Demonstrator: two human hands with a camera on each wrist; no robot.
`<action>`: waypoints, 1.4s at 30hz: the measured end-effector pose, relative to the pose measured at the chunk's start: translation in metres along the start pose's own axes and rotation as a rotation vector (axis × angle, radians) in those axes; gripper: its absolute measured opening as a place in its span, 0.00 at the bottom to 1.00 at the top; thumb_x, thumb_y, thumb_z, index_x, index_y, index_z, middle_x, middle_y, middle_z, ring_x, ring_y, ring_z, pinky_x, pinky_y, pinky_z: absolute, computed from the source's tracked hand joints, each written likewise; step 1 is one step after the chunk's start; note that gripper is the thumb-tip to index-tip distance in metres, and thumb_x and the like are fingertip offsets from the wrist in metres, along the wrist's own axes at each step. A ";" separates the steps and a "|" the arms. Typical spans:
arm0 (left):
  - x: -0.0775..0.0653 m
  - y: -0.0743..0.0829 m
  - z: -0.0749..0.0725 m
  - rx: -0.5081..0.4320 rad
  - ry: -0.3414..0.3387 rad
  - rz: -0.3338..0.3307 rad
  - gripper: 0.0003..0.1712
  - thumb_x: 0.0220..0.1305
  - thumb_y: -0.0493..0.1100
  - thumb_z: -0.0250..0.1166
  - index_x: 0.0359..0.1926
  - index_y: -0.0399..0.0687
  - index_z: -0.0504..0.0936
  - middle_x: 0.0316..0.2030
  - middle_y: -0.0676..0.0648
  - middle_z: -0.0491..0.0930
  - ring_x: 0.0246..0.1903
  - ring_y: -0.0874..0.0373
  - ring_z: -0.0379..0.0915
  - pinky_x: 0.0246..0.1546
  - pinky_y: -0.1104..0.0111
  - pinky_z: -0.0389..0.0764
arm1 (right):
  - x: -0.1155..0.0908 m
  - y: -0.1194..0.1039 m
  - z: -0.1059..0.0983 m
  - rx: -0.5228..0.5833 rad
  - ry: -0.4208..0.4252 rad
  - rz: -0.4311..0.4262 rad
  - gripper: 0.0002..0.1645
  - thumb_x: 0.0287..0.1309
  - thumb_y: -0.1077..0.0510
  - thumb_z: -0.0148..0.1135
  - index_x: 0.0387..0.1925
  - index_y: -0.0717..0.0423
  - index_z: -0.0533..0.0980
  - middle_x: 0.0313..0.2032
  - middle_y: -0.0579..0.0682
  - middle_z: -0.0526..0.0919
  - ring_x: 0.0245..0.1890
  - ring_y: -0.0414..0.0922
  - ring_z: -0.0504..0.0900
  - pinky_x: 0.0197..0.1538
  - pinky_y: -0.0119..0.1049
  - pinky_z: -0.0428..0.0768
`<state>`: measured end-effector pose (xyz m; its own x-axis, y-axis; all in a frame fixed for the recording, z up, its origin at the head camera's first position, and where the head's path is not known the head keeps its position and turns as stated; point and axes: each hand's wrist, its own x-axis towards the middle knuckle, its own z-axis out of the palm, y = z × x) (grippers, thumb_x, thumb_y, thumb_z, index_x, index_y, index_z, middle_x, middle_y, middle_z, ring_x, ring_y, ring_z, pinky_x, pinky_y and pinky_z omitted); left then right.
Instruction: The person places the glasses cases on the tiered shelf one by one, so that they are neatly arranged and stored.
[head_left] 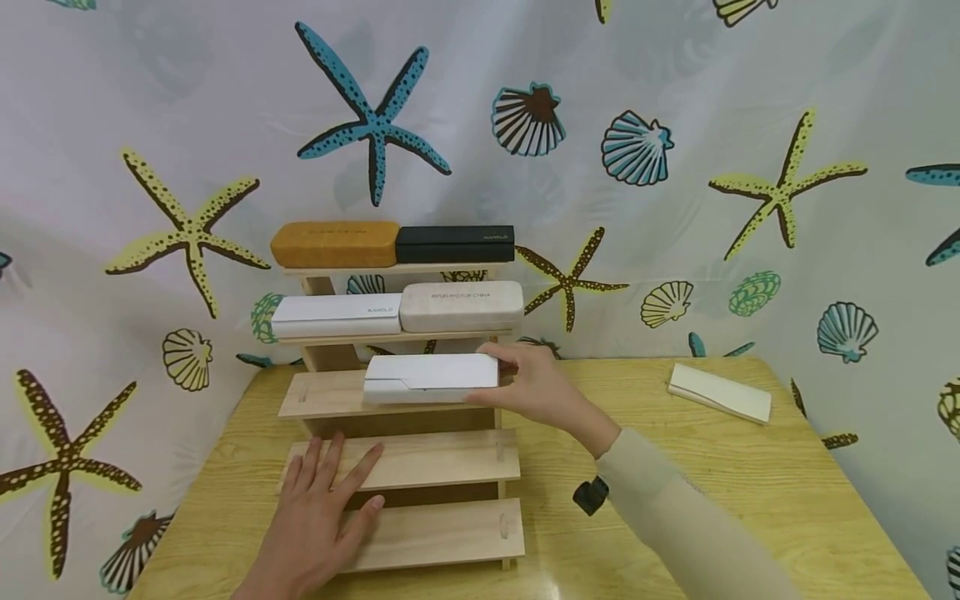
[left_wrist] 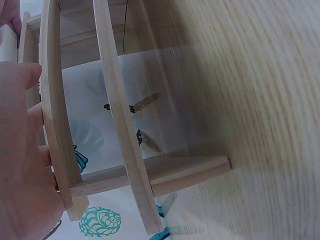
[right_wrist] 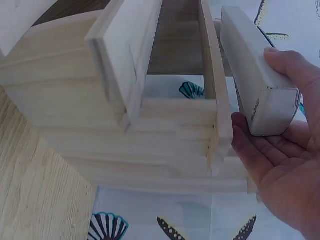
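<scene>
My right hand [head_left: 542, 387] grips the right end of a white glasses case [head_left: 431, 375] at the middle tier of a wooden stepped rack [head_left: 450, 462]. In the right wrist view, the thumb lies on one face of the case [right_wrist: 262, 75] and the fingers curl under its end. Whether the case bears on the tier or hangs just over it, I cannot tell. My left hand [head_left: 318, 517] rests with spread fingers on the left of the lower tiers. The left wrist view has that hand [left_wrist: 25, 160] against the edge of a wooden board [left_wrist: 56, 120].
On the top tier sit an orange case [head_left: 333, 244] and a black case [head_left: 455, 244]. The tier below bears a white case [head_left: 337, 315] and a cream case [head_left: 461, 307]. Another off-white case [head_left: 718, 392] lies on the wooden table [head_left: 645, 500], to the right. A patterned curtain [head_left: 465, 50] hangs behind.
</scene>
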<state>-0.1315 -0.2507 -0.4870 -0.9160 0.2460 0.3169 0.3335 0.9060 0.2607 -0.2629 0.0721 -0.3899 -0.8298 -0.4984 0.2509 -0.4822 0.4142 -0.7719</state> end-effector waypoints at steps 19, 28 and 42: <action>-0.001 -0.001 0.002 0.007 0.000 -0.003 0.35 0.77 0.60 0.59 0.80 0.68 0.66 0.78 0.27 0.59 0.78 0.21 0.48 0.73 0.30 0.53 | 0.042 -0.022 0.045 -0.112 -0.041 -0.060 0.22 0.57 0.44 0.80 0.44 0.51 0.80 0.27 0.44 0.75 0.29 0.41 0.73 0.32 0.28 0.69; 0.000 -0.003 0.002 0.015 -0.004 -0.001 0.34 0.77 0.61 0.59 0.80 0.68 0.67 0.78 0.27 0.59 0.78 0.21 0.48 0.73 0.29 0.53 | 0.057 -0.028 0.061 -0.130 -0.034 -0.095 0.20 0.57 0.43 0.80 0.37 0.48 0.77 0.27 0.42 0.74 0.27 0.37 0.71 0.32 0.27 0.68; 0.000 -0.005 0.005 0.026 0.003 0.012 0.34 0.77 0.61 0.59 0.80 0.68 0.67 0.78 0.27 0.60 0.77 0.21 0.49 0.72 0.29 0.54 | 0.068 -0.038 0.080 -0.180 -0.044 -0.053 0.28 0.57 0.43 0.80 0.54 0.51 0.83 0.38 0.43 0.85 0.34 0.37 0.75 0.37 0.25 0.72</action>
<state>-0.1345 -0.2540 -0.4926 -0.9113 0.2556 0.3229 0.3383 0.9117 0.2333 -0.2788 -0.0388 -0.3905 -0.7906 -0.5544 0.2601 -0.5710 0.5138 -0.6403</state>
